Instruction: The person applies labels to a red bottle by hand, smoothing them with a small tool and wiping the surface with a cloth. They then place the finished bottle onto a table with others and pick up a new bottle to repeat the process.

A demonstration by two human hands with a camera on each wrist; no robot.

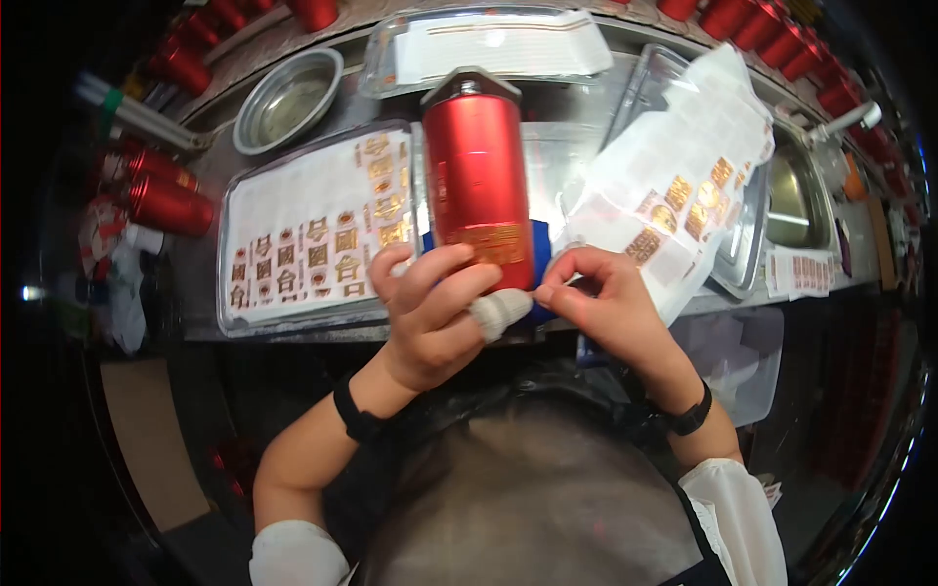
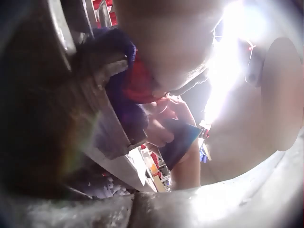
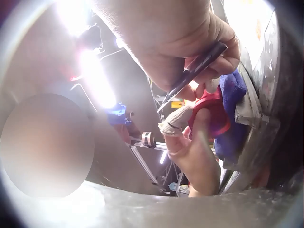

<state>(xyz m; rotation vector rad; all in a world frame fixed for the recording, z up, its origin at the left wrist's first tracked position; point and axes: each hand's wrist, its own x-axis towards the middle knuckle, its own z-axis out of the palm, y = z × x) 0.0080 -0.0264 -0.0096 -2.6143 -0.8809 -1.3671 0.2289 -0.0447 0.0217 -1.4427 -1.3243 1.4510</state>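
A shiny red metal canister (image 1: 476,166) lies over a blue cloth (image 1: 540,259), its dark hexagonal end pointing away from me. Gold lettering (image 1: 496,242) shows near its close end. My left hand (image 1: 430,317) grips that end, fingers spread over the side; a white cloth finger cover (image 1: 501,313) sits on one digit. In the right wrist view, a left finger reaches inside the red rim (image 3: 224,127). At the rim's right side, my right hand (image 1: 611,298) has thumb and forefinger pinched together. A thin dark flat blade (image 3: 194,71) is held in that same hand.
Sheets of gold character stickers lie on a left tray (image 1: 227,283) and at right (image 1: 674,186). Behind are a metal bowl (image 1: 256,137) and another paper-covered tray (image 1: 381,63). More red canisters (image 1: 171,205) stand around the edges. A sink (image 1: 796,195) is at right.
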